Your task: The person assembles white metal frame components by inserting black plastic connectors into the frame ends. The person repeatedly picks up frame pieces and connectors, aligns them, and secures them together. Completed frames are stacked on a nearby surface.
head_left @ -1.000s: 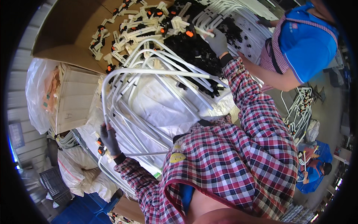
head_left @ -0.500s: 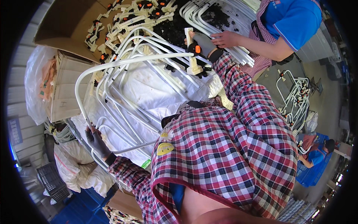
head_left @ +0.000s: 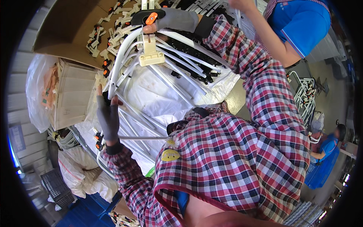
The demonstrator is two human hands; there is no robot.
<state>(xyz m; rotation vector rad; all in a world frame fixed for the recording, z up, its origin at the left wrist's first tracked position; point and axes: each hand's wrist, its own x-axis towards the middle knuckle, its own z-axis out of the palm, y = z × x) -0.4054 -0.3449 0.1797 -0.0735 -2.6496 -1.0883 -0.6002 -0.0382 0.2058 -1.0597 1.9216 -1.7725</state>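
Observation:
My right hand (head_left: 174, 19), in a grey fingerless glove, grips a cream plastic bracket (head_left: 150, 51) by its black clamp with an orange lever (head_left: 152, 17). The bracket is at the bend of a thick white bent tube (head_left: 120, 62); my fingers partly hide where they meet. Close to the lower end of that tube is my left hand (head_left: 109, 119), also gloved. Its fingers are stretched and apart, with the tube end near the thumb; whether they touch I cannot tell. More white bent tubes (head_left: 172, 84) lie below on white sheeting (head_left: 145, 90).
A cardboard box (head_left: 64, 28) stands at the far left, with a heap of cream brackets (head_left: 113, 38) beside it. On the right a co-worker in a blue shirt (head_left: 302, 26) reaches across. White sacks (head_left: 81, 170) and a dark crate (head_left: 56, 187) sit at the lower left.
My right hand has moved left with the bracket, from the tube's right end to its bend. The left hand has risen and its fingers have spread. The co-worker's arm has lifted.

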